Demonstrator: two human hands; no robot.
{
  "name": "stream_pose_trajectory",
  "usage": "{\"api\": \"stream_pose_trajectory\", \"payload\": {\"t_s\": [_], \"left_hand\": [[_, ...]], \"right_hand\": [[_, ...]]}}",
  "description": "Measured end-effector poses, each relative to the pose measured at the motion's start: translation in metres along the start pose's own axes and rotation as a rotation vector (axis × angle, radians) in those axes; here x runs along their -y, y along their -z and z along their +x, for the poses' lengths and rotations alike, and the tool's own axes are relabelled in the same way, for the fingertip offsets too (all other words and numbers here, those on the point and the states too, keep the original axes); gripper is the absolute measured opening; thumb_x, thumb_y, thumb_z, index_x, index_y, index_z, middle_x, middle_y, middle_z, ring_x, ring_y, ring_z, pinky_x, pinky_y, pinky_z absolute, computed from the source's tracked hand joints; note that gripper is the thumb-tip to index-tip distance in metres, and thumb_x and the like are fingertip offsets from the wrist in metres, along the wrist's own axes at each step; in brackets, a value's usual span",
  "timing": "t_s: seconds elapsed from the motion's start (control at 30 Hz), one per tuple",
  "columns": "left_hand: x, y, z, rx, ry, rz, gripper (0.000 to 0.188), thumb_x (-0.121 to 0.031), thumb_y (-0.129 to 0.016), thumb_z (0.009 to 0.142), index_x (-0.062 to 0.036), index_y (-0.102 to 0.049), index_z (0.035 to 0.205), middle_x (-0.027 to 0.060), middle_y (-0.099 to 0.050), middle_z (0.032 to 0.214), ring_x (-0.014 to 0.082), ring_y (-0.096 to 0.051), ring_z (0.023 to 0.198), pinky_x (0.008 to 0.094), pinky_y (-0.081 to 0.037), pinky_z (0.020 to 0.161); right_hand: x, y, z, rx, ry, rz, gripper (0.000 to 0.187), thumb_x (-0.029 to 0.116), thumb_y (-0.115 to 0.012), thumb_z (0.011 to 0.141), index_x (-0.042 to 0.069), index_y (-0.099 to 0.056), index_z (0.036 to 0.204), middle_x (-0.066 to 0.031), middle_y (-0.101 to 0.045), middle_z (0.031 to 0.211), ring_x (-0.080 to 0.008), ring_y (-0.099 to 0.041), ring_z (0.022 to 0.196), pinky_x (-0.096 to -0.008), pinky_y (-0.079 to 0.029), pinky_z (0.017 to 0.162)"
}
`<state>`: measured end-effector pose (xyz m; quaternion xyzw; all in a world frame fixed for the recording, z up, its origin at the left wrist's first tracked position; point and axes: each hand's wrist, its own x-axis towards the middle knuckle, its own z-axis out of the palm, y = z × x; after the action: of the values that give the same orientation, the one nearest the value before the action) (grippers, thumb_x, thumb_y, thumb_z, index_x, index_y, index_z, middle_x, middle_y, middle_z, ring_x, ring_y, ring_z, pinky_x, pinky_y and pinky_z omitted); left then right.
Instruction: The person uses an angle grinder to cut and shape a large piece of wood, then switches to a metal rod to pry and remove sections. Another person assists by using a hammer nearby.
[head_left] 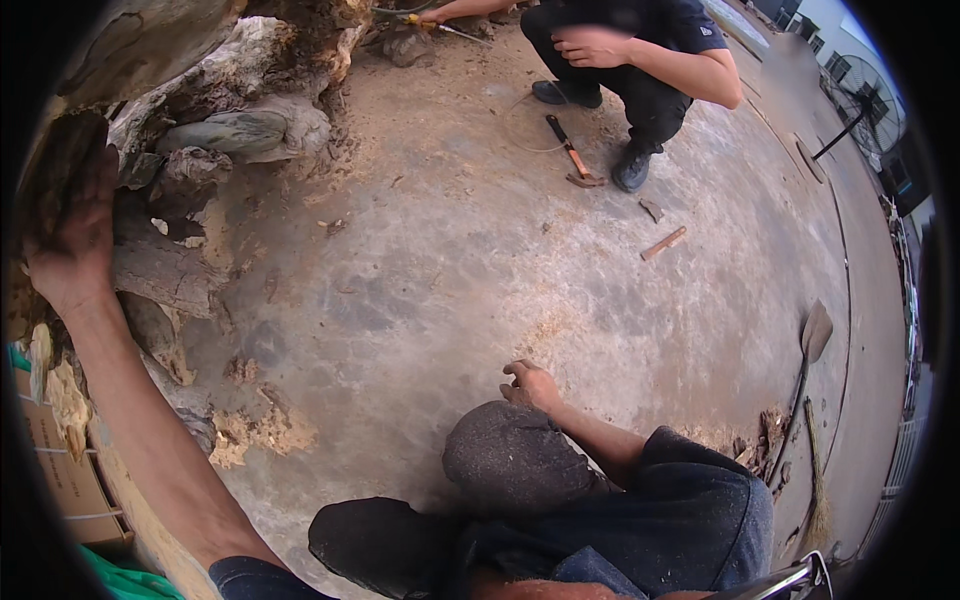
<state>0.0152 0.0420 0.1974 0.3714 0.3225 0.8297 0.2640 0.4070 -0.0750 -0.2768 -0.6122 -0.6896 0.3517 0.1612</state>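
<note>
My left hand (75,235) reaches up at the far left, stretched out against the shadowed side of a large gnarled piece of driftwood-like wood (165,265). Its fingertips fade into the shade, and no tool shows in it. In front of my bent right knee (515,450) hangs my right hand (533,387), its fingers loosely curled and apart with nothing between them. Bare, dusty concrete floor (400,330) lies beneath it.
Opposite me a person (650,60) crouches, one hand by a yellow-handled tool (425,20) at the wood. A claw hammer (572,155) and a short wooden stick (663,243) lie nearby. At right are a shovel (815,335), broom (820,510) and fan (860,95); cardboard boxes (70,480) stand lower left.
</note>
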Motion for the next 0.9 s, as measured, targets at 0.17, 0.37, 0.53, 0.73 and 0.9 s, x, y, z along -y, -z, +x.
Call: {"api": "stream_pose_trajectory", "payload": {"t_s": [0.17, 0.37, 0.53, 0.73, 0.9], "left_hand": [[0.014, 0.025, 0.01, 0.081, 0.117, -0.036, 0.066, -0.029, -0.037, 0.105, 0.0009, -0.012, 0.159, 0.0309, -0.014, 0.163, 0.0478, -0.015, 0.152, 0.0618, -0.018, 0.123], [-0.005, 0.082, 0.027, -0.117, 0.07, 0.044, 0.064, -0.035, -0.041, 0.105, -0.003, -0.023, 0.158, 0.025, -0.023, 0.164, 0.0389, -0.023, 0.152, 0.0534, -0.022, 0.122], [0.016, 0.074, 0.041, -0.214, 0.098, -0.015, 0.058, -0.041, -0.028, 0.109, -0.0045, -0.032, 0.154, 0.0209, -0.039, 0.158, 0.0352, -0.039, 0.146, 0.0495, -0.032, 0.116], [0.027, 0.115, 0.05, -0.162, 0.102, 0.019, 0.051, -0.038, -0.027, 0.11, -0.0055, -0.045, 0.145, 0.0183, -0.053, 0.147, 0.0341, -0.054, 0.13, 0.0492, -0.047, 0.101], [0.057, 0.152, 0.031, -0.091, 0.191, 0.193, 0.035, -0.014, -0.049, 0.103, -0.0001, -0.043, 0.135, 0.0233, -0.063, 0.126, 0.0353, -0.071, 0.097, 0.0438, -0.06, 0.071]], "right_hand": [[0.019, 0.022, -0.002, 0.101, -0.124, 0.045, 0.04, 0.027, -0.069, 0.084, 0.003, -0.067, 0.117, -0.0196, -0.068, 0.11, -0.036, -0.068, 0.102, -0.0459, -0.053, 0.089], [0.019, 0.024, 0.006, 0.048, -0.149, 0.161, 0.043, 0.026, -0.069, 0.083, -0.001, -0.068, 0.117, -0.0242, -0.069, 0.109, -0.0373, -0.07, 0.099, -0.0443, -0.055, 0.088], [0.037, 0.04, 0.003, 0.133, -0.192, 0.202, 0.044, 0.027, -0.069, 0.083, -0.001, -0.069, 0.117, -0.0248, -0.07, 0.111, -0.036, -0.071, 0.1, -0.0429, -0.054, 0.09], [0.038, 0.034, 0.009, 0.128, -0.185, 0.221, 0.044, 0.026, -0.073, 0.083, -0.002, -0.069, 0.118, -0.023, -0.073, 0.106, -0.0323, -0.073, 0.095, -0.0403, -0.057, 0.086], [0.044, 0.039, 0.005, 0.163, -0.234, 0.319, 0.044, 0.022, -0.075, 0.082, -0.003, -0.069, 0.117, -0.0243, -0.073, 0.1, -0.029, -0.073, 0.092, -0.0383, -0.056, 0.084]]}}
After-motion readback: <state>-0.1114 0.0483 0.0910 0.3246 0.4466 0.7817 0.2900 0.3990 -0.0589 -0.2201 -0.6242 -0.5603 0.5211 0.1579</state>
